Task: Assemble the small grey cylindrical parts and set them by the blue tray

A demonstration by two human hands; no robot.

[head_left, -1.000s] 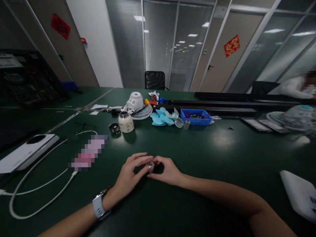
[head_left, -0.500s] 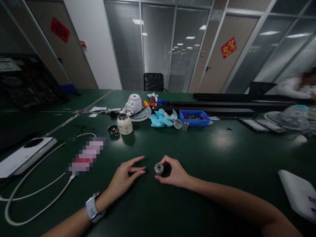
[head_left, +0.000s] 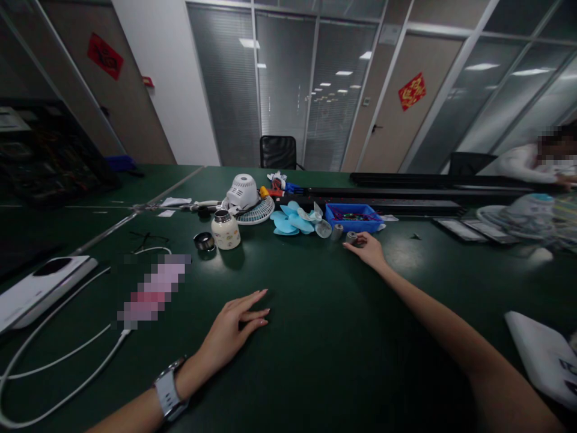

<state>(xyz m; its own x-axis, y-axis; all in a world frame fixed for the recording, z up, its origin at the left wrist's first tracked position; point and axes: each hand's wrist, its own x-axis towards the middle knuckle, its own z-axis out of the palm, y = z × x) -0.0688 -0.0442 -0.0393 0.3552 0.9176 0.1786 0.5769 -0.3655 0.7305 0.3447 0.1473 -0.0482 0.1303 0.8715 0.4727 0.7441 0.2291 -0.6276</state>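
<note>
My right hand [head_left: 370,251] reaches far across the green table [head_left: 306,349], thumb and fingers closed around a small metal motor [head_left: 351,237]. Just left of it stands a second metal cylinder of like size [head_left: 337,232], in front of the blue bin [head_left: 369,225] that holds coloured wires. My left hand [head_left: 232,325] rests low over the near part of the table with its fingers apart and nothing in them. A light blue fan blade [head_left: 288,219] and a clear one [head_left: 323,228] lie left of the cylinders.
At centre left are a cream flask [head_left: 226,231] and its dark cap [head_left: 205,242]. White fan parts [head_left: 243,192] lie behind. A phone with a white cable [head_left: 155,291] and a white device [head_left: 49,285] lie left. Another person [head_left: 532,159] sits far right.
My right hand has carried the motor from the near middle of the table forward and right, beside the other cylinder. My left hand has barely moved and stays open.
</note>
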